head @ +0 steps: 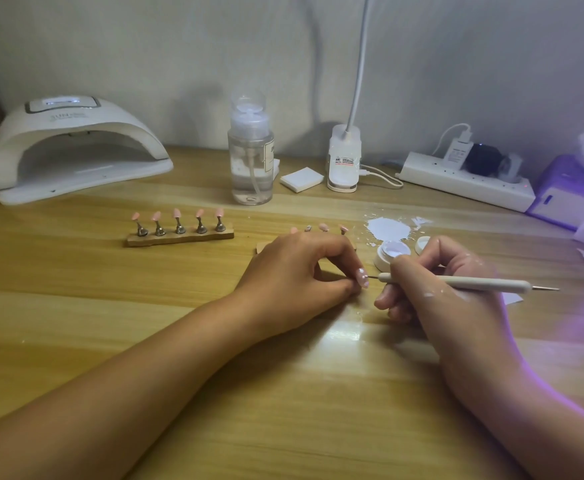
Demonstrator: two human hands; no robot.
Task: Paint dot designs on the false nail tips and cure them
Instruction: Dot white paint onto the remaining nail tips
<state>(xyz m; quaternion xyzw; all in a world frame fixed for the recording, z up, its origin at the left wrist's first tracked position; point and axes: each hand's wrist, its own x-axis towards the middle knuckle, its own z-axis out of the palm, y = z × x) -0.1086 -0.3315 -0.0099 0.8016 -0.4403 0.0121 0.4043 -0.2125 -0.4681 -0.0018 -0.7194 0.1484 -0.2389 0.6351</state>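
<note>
low over the worktop, the left hand pinches a pink nail tip, long axis near upright. the right hand grips a dotting pen lying almost level, fine point aimed left at the nail tip. an open gel pot sits just behind.

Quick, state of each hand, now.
Left hand: closed, pinching a pink nail tip.
Right hand: closed, gripping the dotting tool, its point at that nail tip.
</note>
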